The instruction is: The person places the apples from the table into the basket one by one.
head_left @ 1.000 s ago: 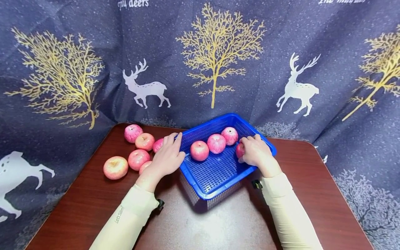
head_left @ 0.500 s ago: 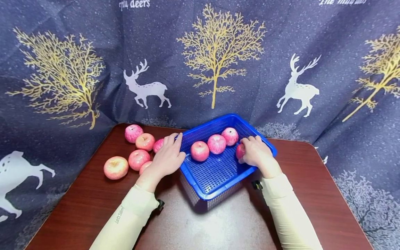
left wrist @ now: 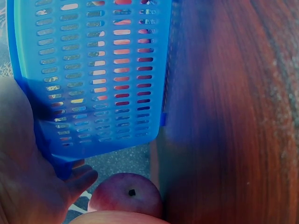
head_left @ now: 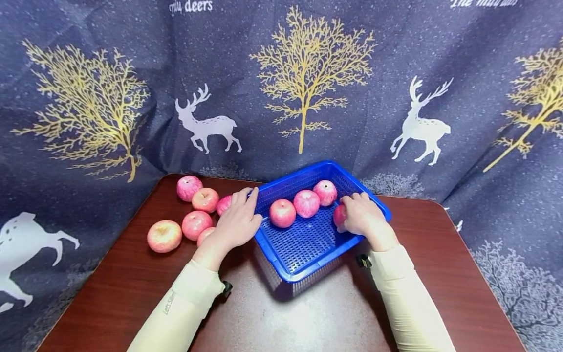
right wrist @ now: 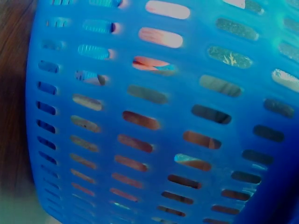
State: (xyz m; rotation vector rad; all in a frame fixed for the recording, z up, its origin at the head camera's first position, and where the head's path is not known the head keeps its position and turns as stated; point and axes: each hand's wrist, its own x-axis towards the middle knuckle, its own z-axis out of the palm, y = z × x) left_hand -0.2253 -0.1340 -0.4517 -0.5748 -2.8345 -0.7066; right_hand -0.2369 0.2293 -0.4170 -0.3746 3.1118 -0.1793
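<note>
Head view: my right hand (head_left: 364, 215) curls its fingers round the red apple (head_left: 339, 215) just left of its palm, inside the blue basket's (head_left: 325, 255) right end; my left hand (head_left: 237, 220), farther off, touches the opposite rim, can't tell if gripping.

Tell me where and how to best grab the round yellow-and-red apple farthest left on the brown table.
The round yellow-and-red apple is probably best gripped around its widest middle, from above and the left: its rounded top and left side are exposed, while a round pinkish-red apple sits close on its right.
</note>
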